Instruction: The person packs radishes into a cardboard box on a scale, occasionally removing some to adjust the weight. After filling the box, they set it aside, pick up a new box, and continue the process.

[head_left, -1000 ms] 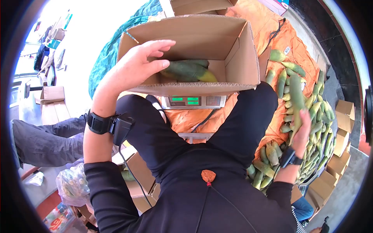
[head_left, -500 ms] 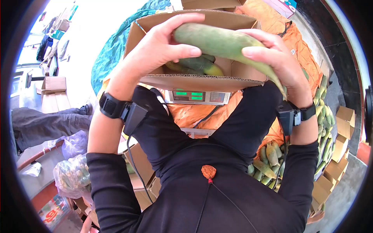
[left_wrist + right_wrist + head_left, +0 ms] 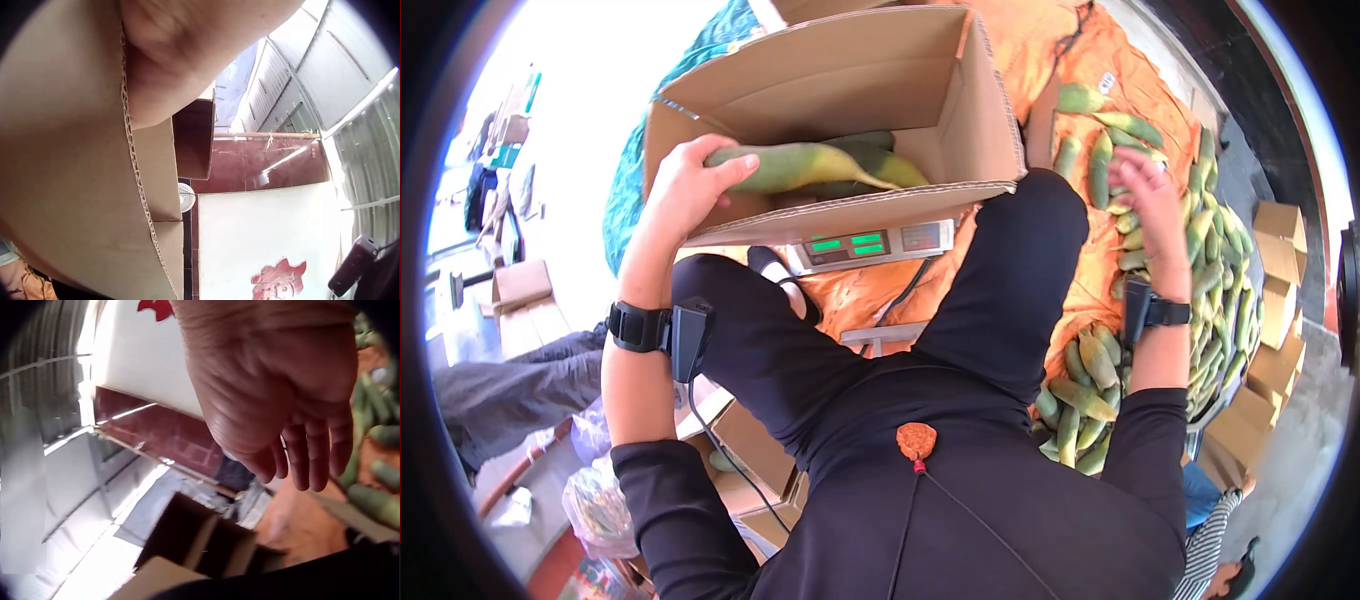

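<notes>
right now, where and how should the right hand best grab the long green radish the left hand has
Bring the right hand in from above, over the box's open top, and probably wrap the radish around its thick middle. The left hand covers the blunt end, and the other end tapers to a thin tip, likely a poor hold.

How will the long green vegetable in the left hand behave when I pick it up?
The vegetable is probably stiff: the left hand grips only its thick end, yet the rest does not sag. Its rounded body may roll when laid down. Its thin tip might snap.
</notes>
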Action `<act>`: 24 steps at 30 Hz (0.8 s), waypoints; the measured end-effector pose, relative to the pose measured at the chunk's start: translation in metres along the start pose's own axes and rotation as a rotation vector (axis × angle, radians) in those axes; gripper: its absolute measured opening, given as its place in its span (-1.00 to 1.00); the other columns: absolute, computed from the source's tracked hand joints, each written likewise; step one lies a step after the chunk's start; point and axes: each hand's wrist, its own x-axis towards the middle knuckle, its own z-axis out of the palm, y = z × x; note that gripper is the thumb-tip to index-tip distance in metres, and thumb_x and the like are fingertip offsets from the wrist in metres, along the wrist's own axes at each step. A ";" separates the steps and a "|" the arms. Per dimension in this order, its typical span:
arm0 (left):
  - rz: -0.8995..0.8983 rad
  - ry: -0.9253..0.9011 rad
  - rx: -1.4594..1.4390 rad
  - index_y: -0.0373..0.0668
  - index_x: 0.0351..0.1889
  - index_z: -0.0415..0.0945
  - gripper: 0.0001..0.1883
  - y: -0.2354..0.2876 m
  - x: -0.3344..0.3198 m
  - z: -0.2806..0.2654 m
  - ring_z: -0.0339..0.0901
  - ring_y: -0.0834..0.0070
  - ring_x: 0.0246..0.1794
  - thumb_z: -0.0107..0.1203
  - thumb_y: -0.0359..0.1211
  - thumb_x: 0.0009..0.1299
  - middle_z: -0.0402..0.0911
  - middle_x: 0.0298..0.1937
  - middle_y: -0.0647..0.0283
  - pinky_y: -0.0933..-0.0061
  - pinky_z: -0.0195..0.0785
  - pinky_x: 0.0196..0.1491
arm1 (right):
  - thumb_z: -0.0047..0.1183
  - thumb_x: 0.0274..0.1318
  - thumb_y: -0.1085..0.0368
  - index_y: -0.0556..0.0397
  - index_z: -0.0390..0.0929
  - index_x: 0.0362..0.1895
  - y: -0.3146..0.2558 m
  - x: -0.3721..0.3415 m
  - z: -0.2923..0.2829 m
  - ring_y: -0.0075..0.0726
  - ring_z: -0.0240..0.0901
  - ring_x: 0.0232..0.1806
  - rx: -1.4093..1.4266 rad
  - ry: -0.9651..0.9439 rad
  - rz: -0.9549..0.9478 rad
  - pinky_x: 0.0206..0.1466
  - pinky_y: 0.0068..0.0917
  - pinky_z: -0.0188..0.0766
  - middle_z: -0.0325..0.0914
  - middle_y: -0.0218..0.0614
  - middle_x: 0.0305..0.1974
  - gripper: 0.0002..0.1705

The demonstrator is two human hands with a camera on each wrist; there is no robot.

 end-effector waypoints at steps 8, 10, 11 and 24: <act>-0.038 -0.359 0.293 -0.37 -0.23 0.57 -0.68 0.000 0.011 0.008 0.51 0.51 -0.54 0.15 -0.26 0.23 0.58 -0.50 0.17 0.44 0.39 -0.37 | 0.02 0.00 0.31 0.13 0.62 -0.50 0.284 -0.140 -0.033 -0.54 0.41 -0.59 -0.387 0.210 0.515 -0.51 -0.45 0.33 0.49 -0.38 -0.65 -0.81; -0.014 -0.369 0.322 -0.34 -0.20 0.58 -0.72 -0.003 0.013 0.009 0.54 0.46 -0.50 0.12 -0.33 0.21 0.58 -0.51 0.14 0.40 0.39 -0.34 | 0.05 -0.06 0.27 0.13 0.65 -0.42 0.292 -0.180 -0.028 -0.27 0.53 -0.53 -0.348 0.254 0.831 -0.35 -0.35 0.48 0.58 -0.23 -0.57 -0.80; 0.031 -0.358 0.373 -0.33 -0.19 0.58 -0.72 -0.005 0.014 0.008 0.55 0.45 -0.47 0.10 -0.34 0.21 0.60 -0.47 0.13 0.41 0.40 -0.31 | 0.06 -0.07 0.26 0.11 0.65 -0.38 0.332 -0.201 -0.037 -0.14 0.56 -0.43 -0.462 0.218 0.770 -0.25 -0.29 0.50 0.60 -0.15 -0.50 -0.78; 0.138 0.260 0.023 -0.24 0.02 0.54 -0.71 -0.006 -0.032 0.017 0.46 0.65 -0.25 0.09 -0.38 0.36 0.60 -0.25 0.28 0.62 0.31 -0.14 | 0.09 -0.08 0.27 -0.08 0.43 0.10 0.326 -0.271 -0.080 0.04 0.26 0.19 -1.040 0.333 0.897 0.17 -0.10 0.32 0.40 -0.15 0.10 -0.46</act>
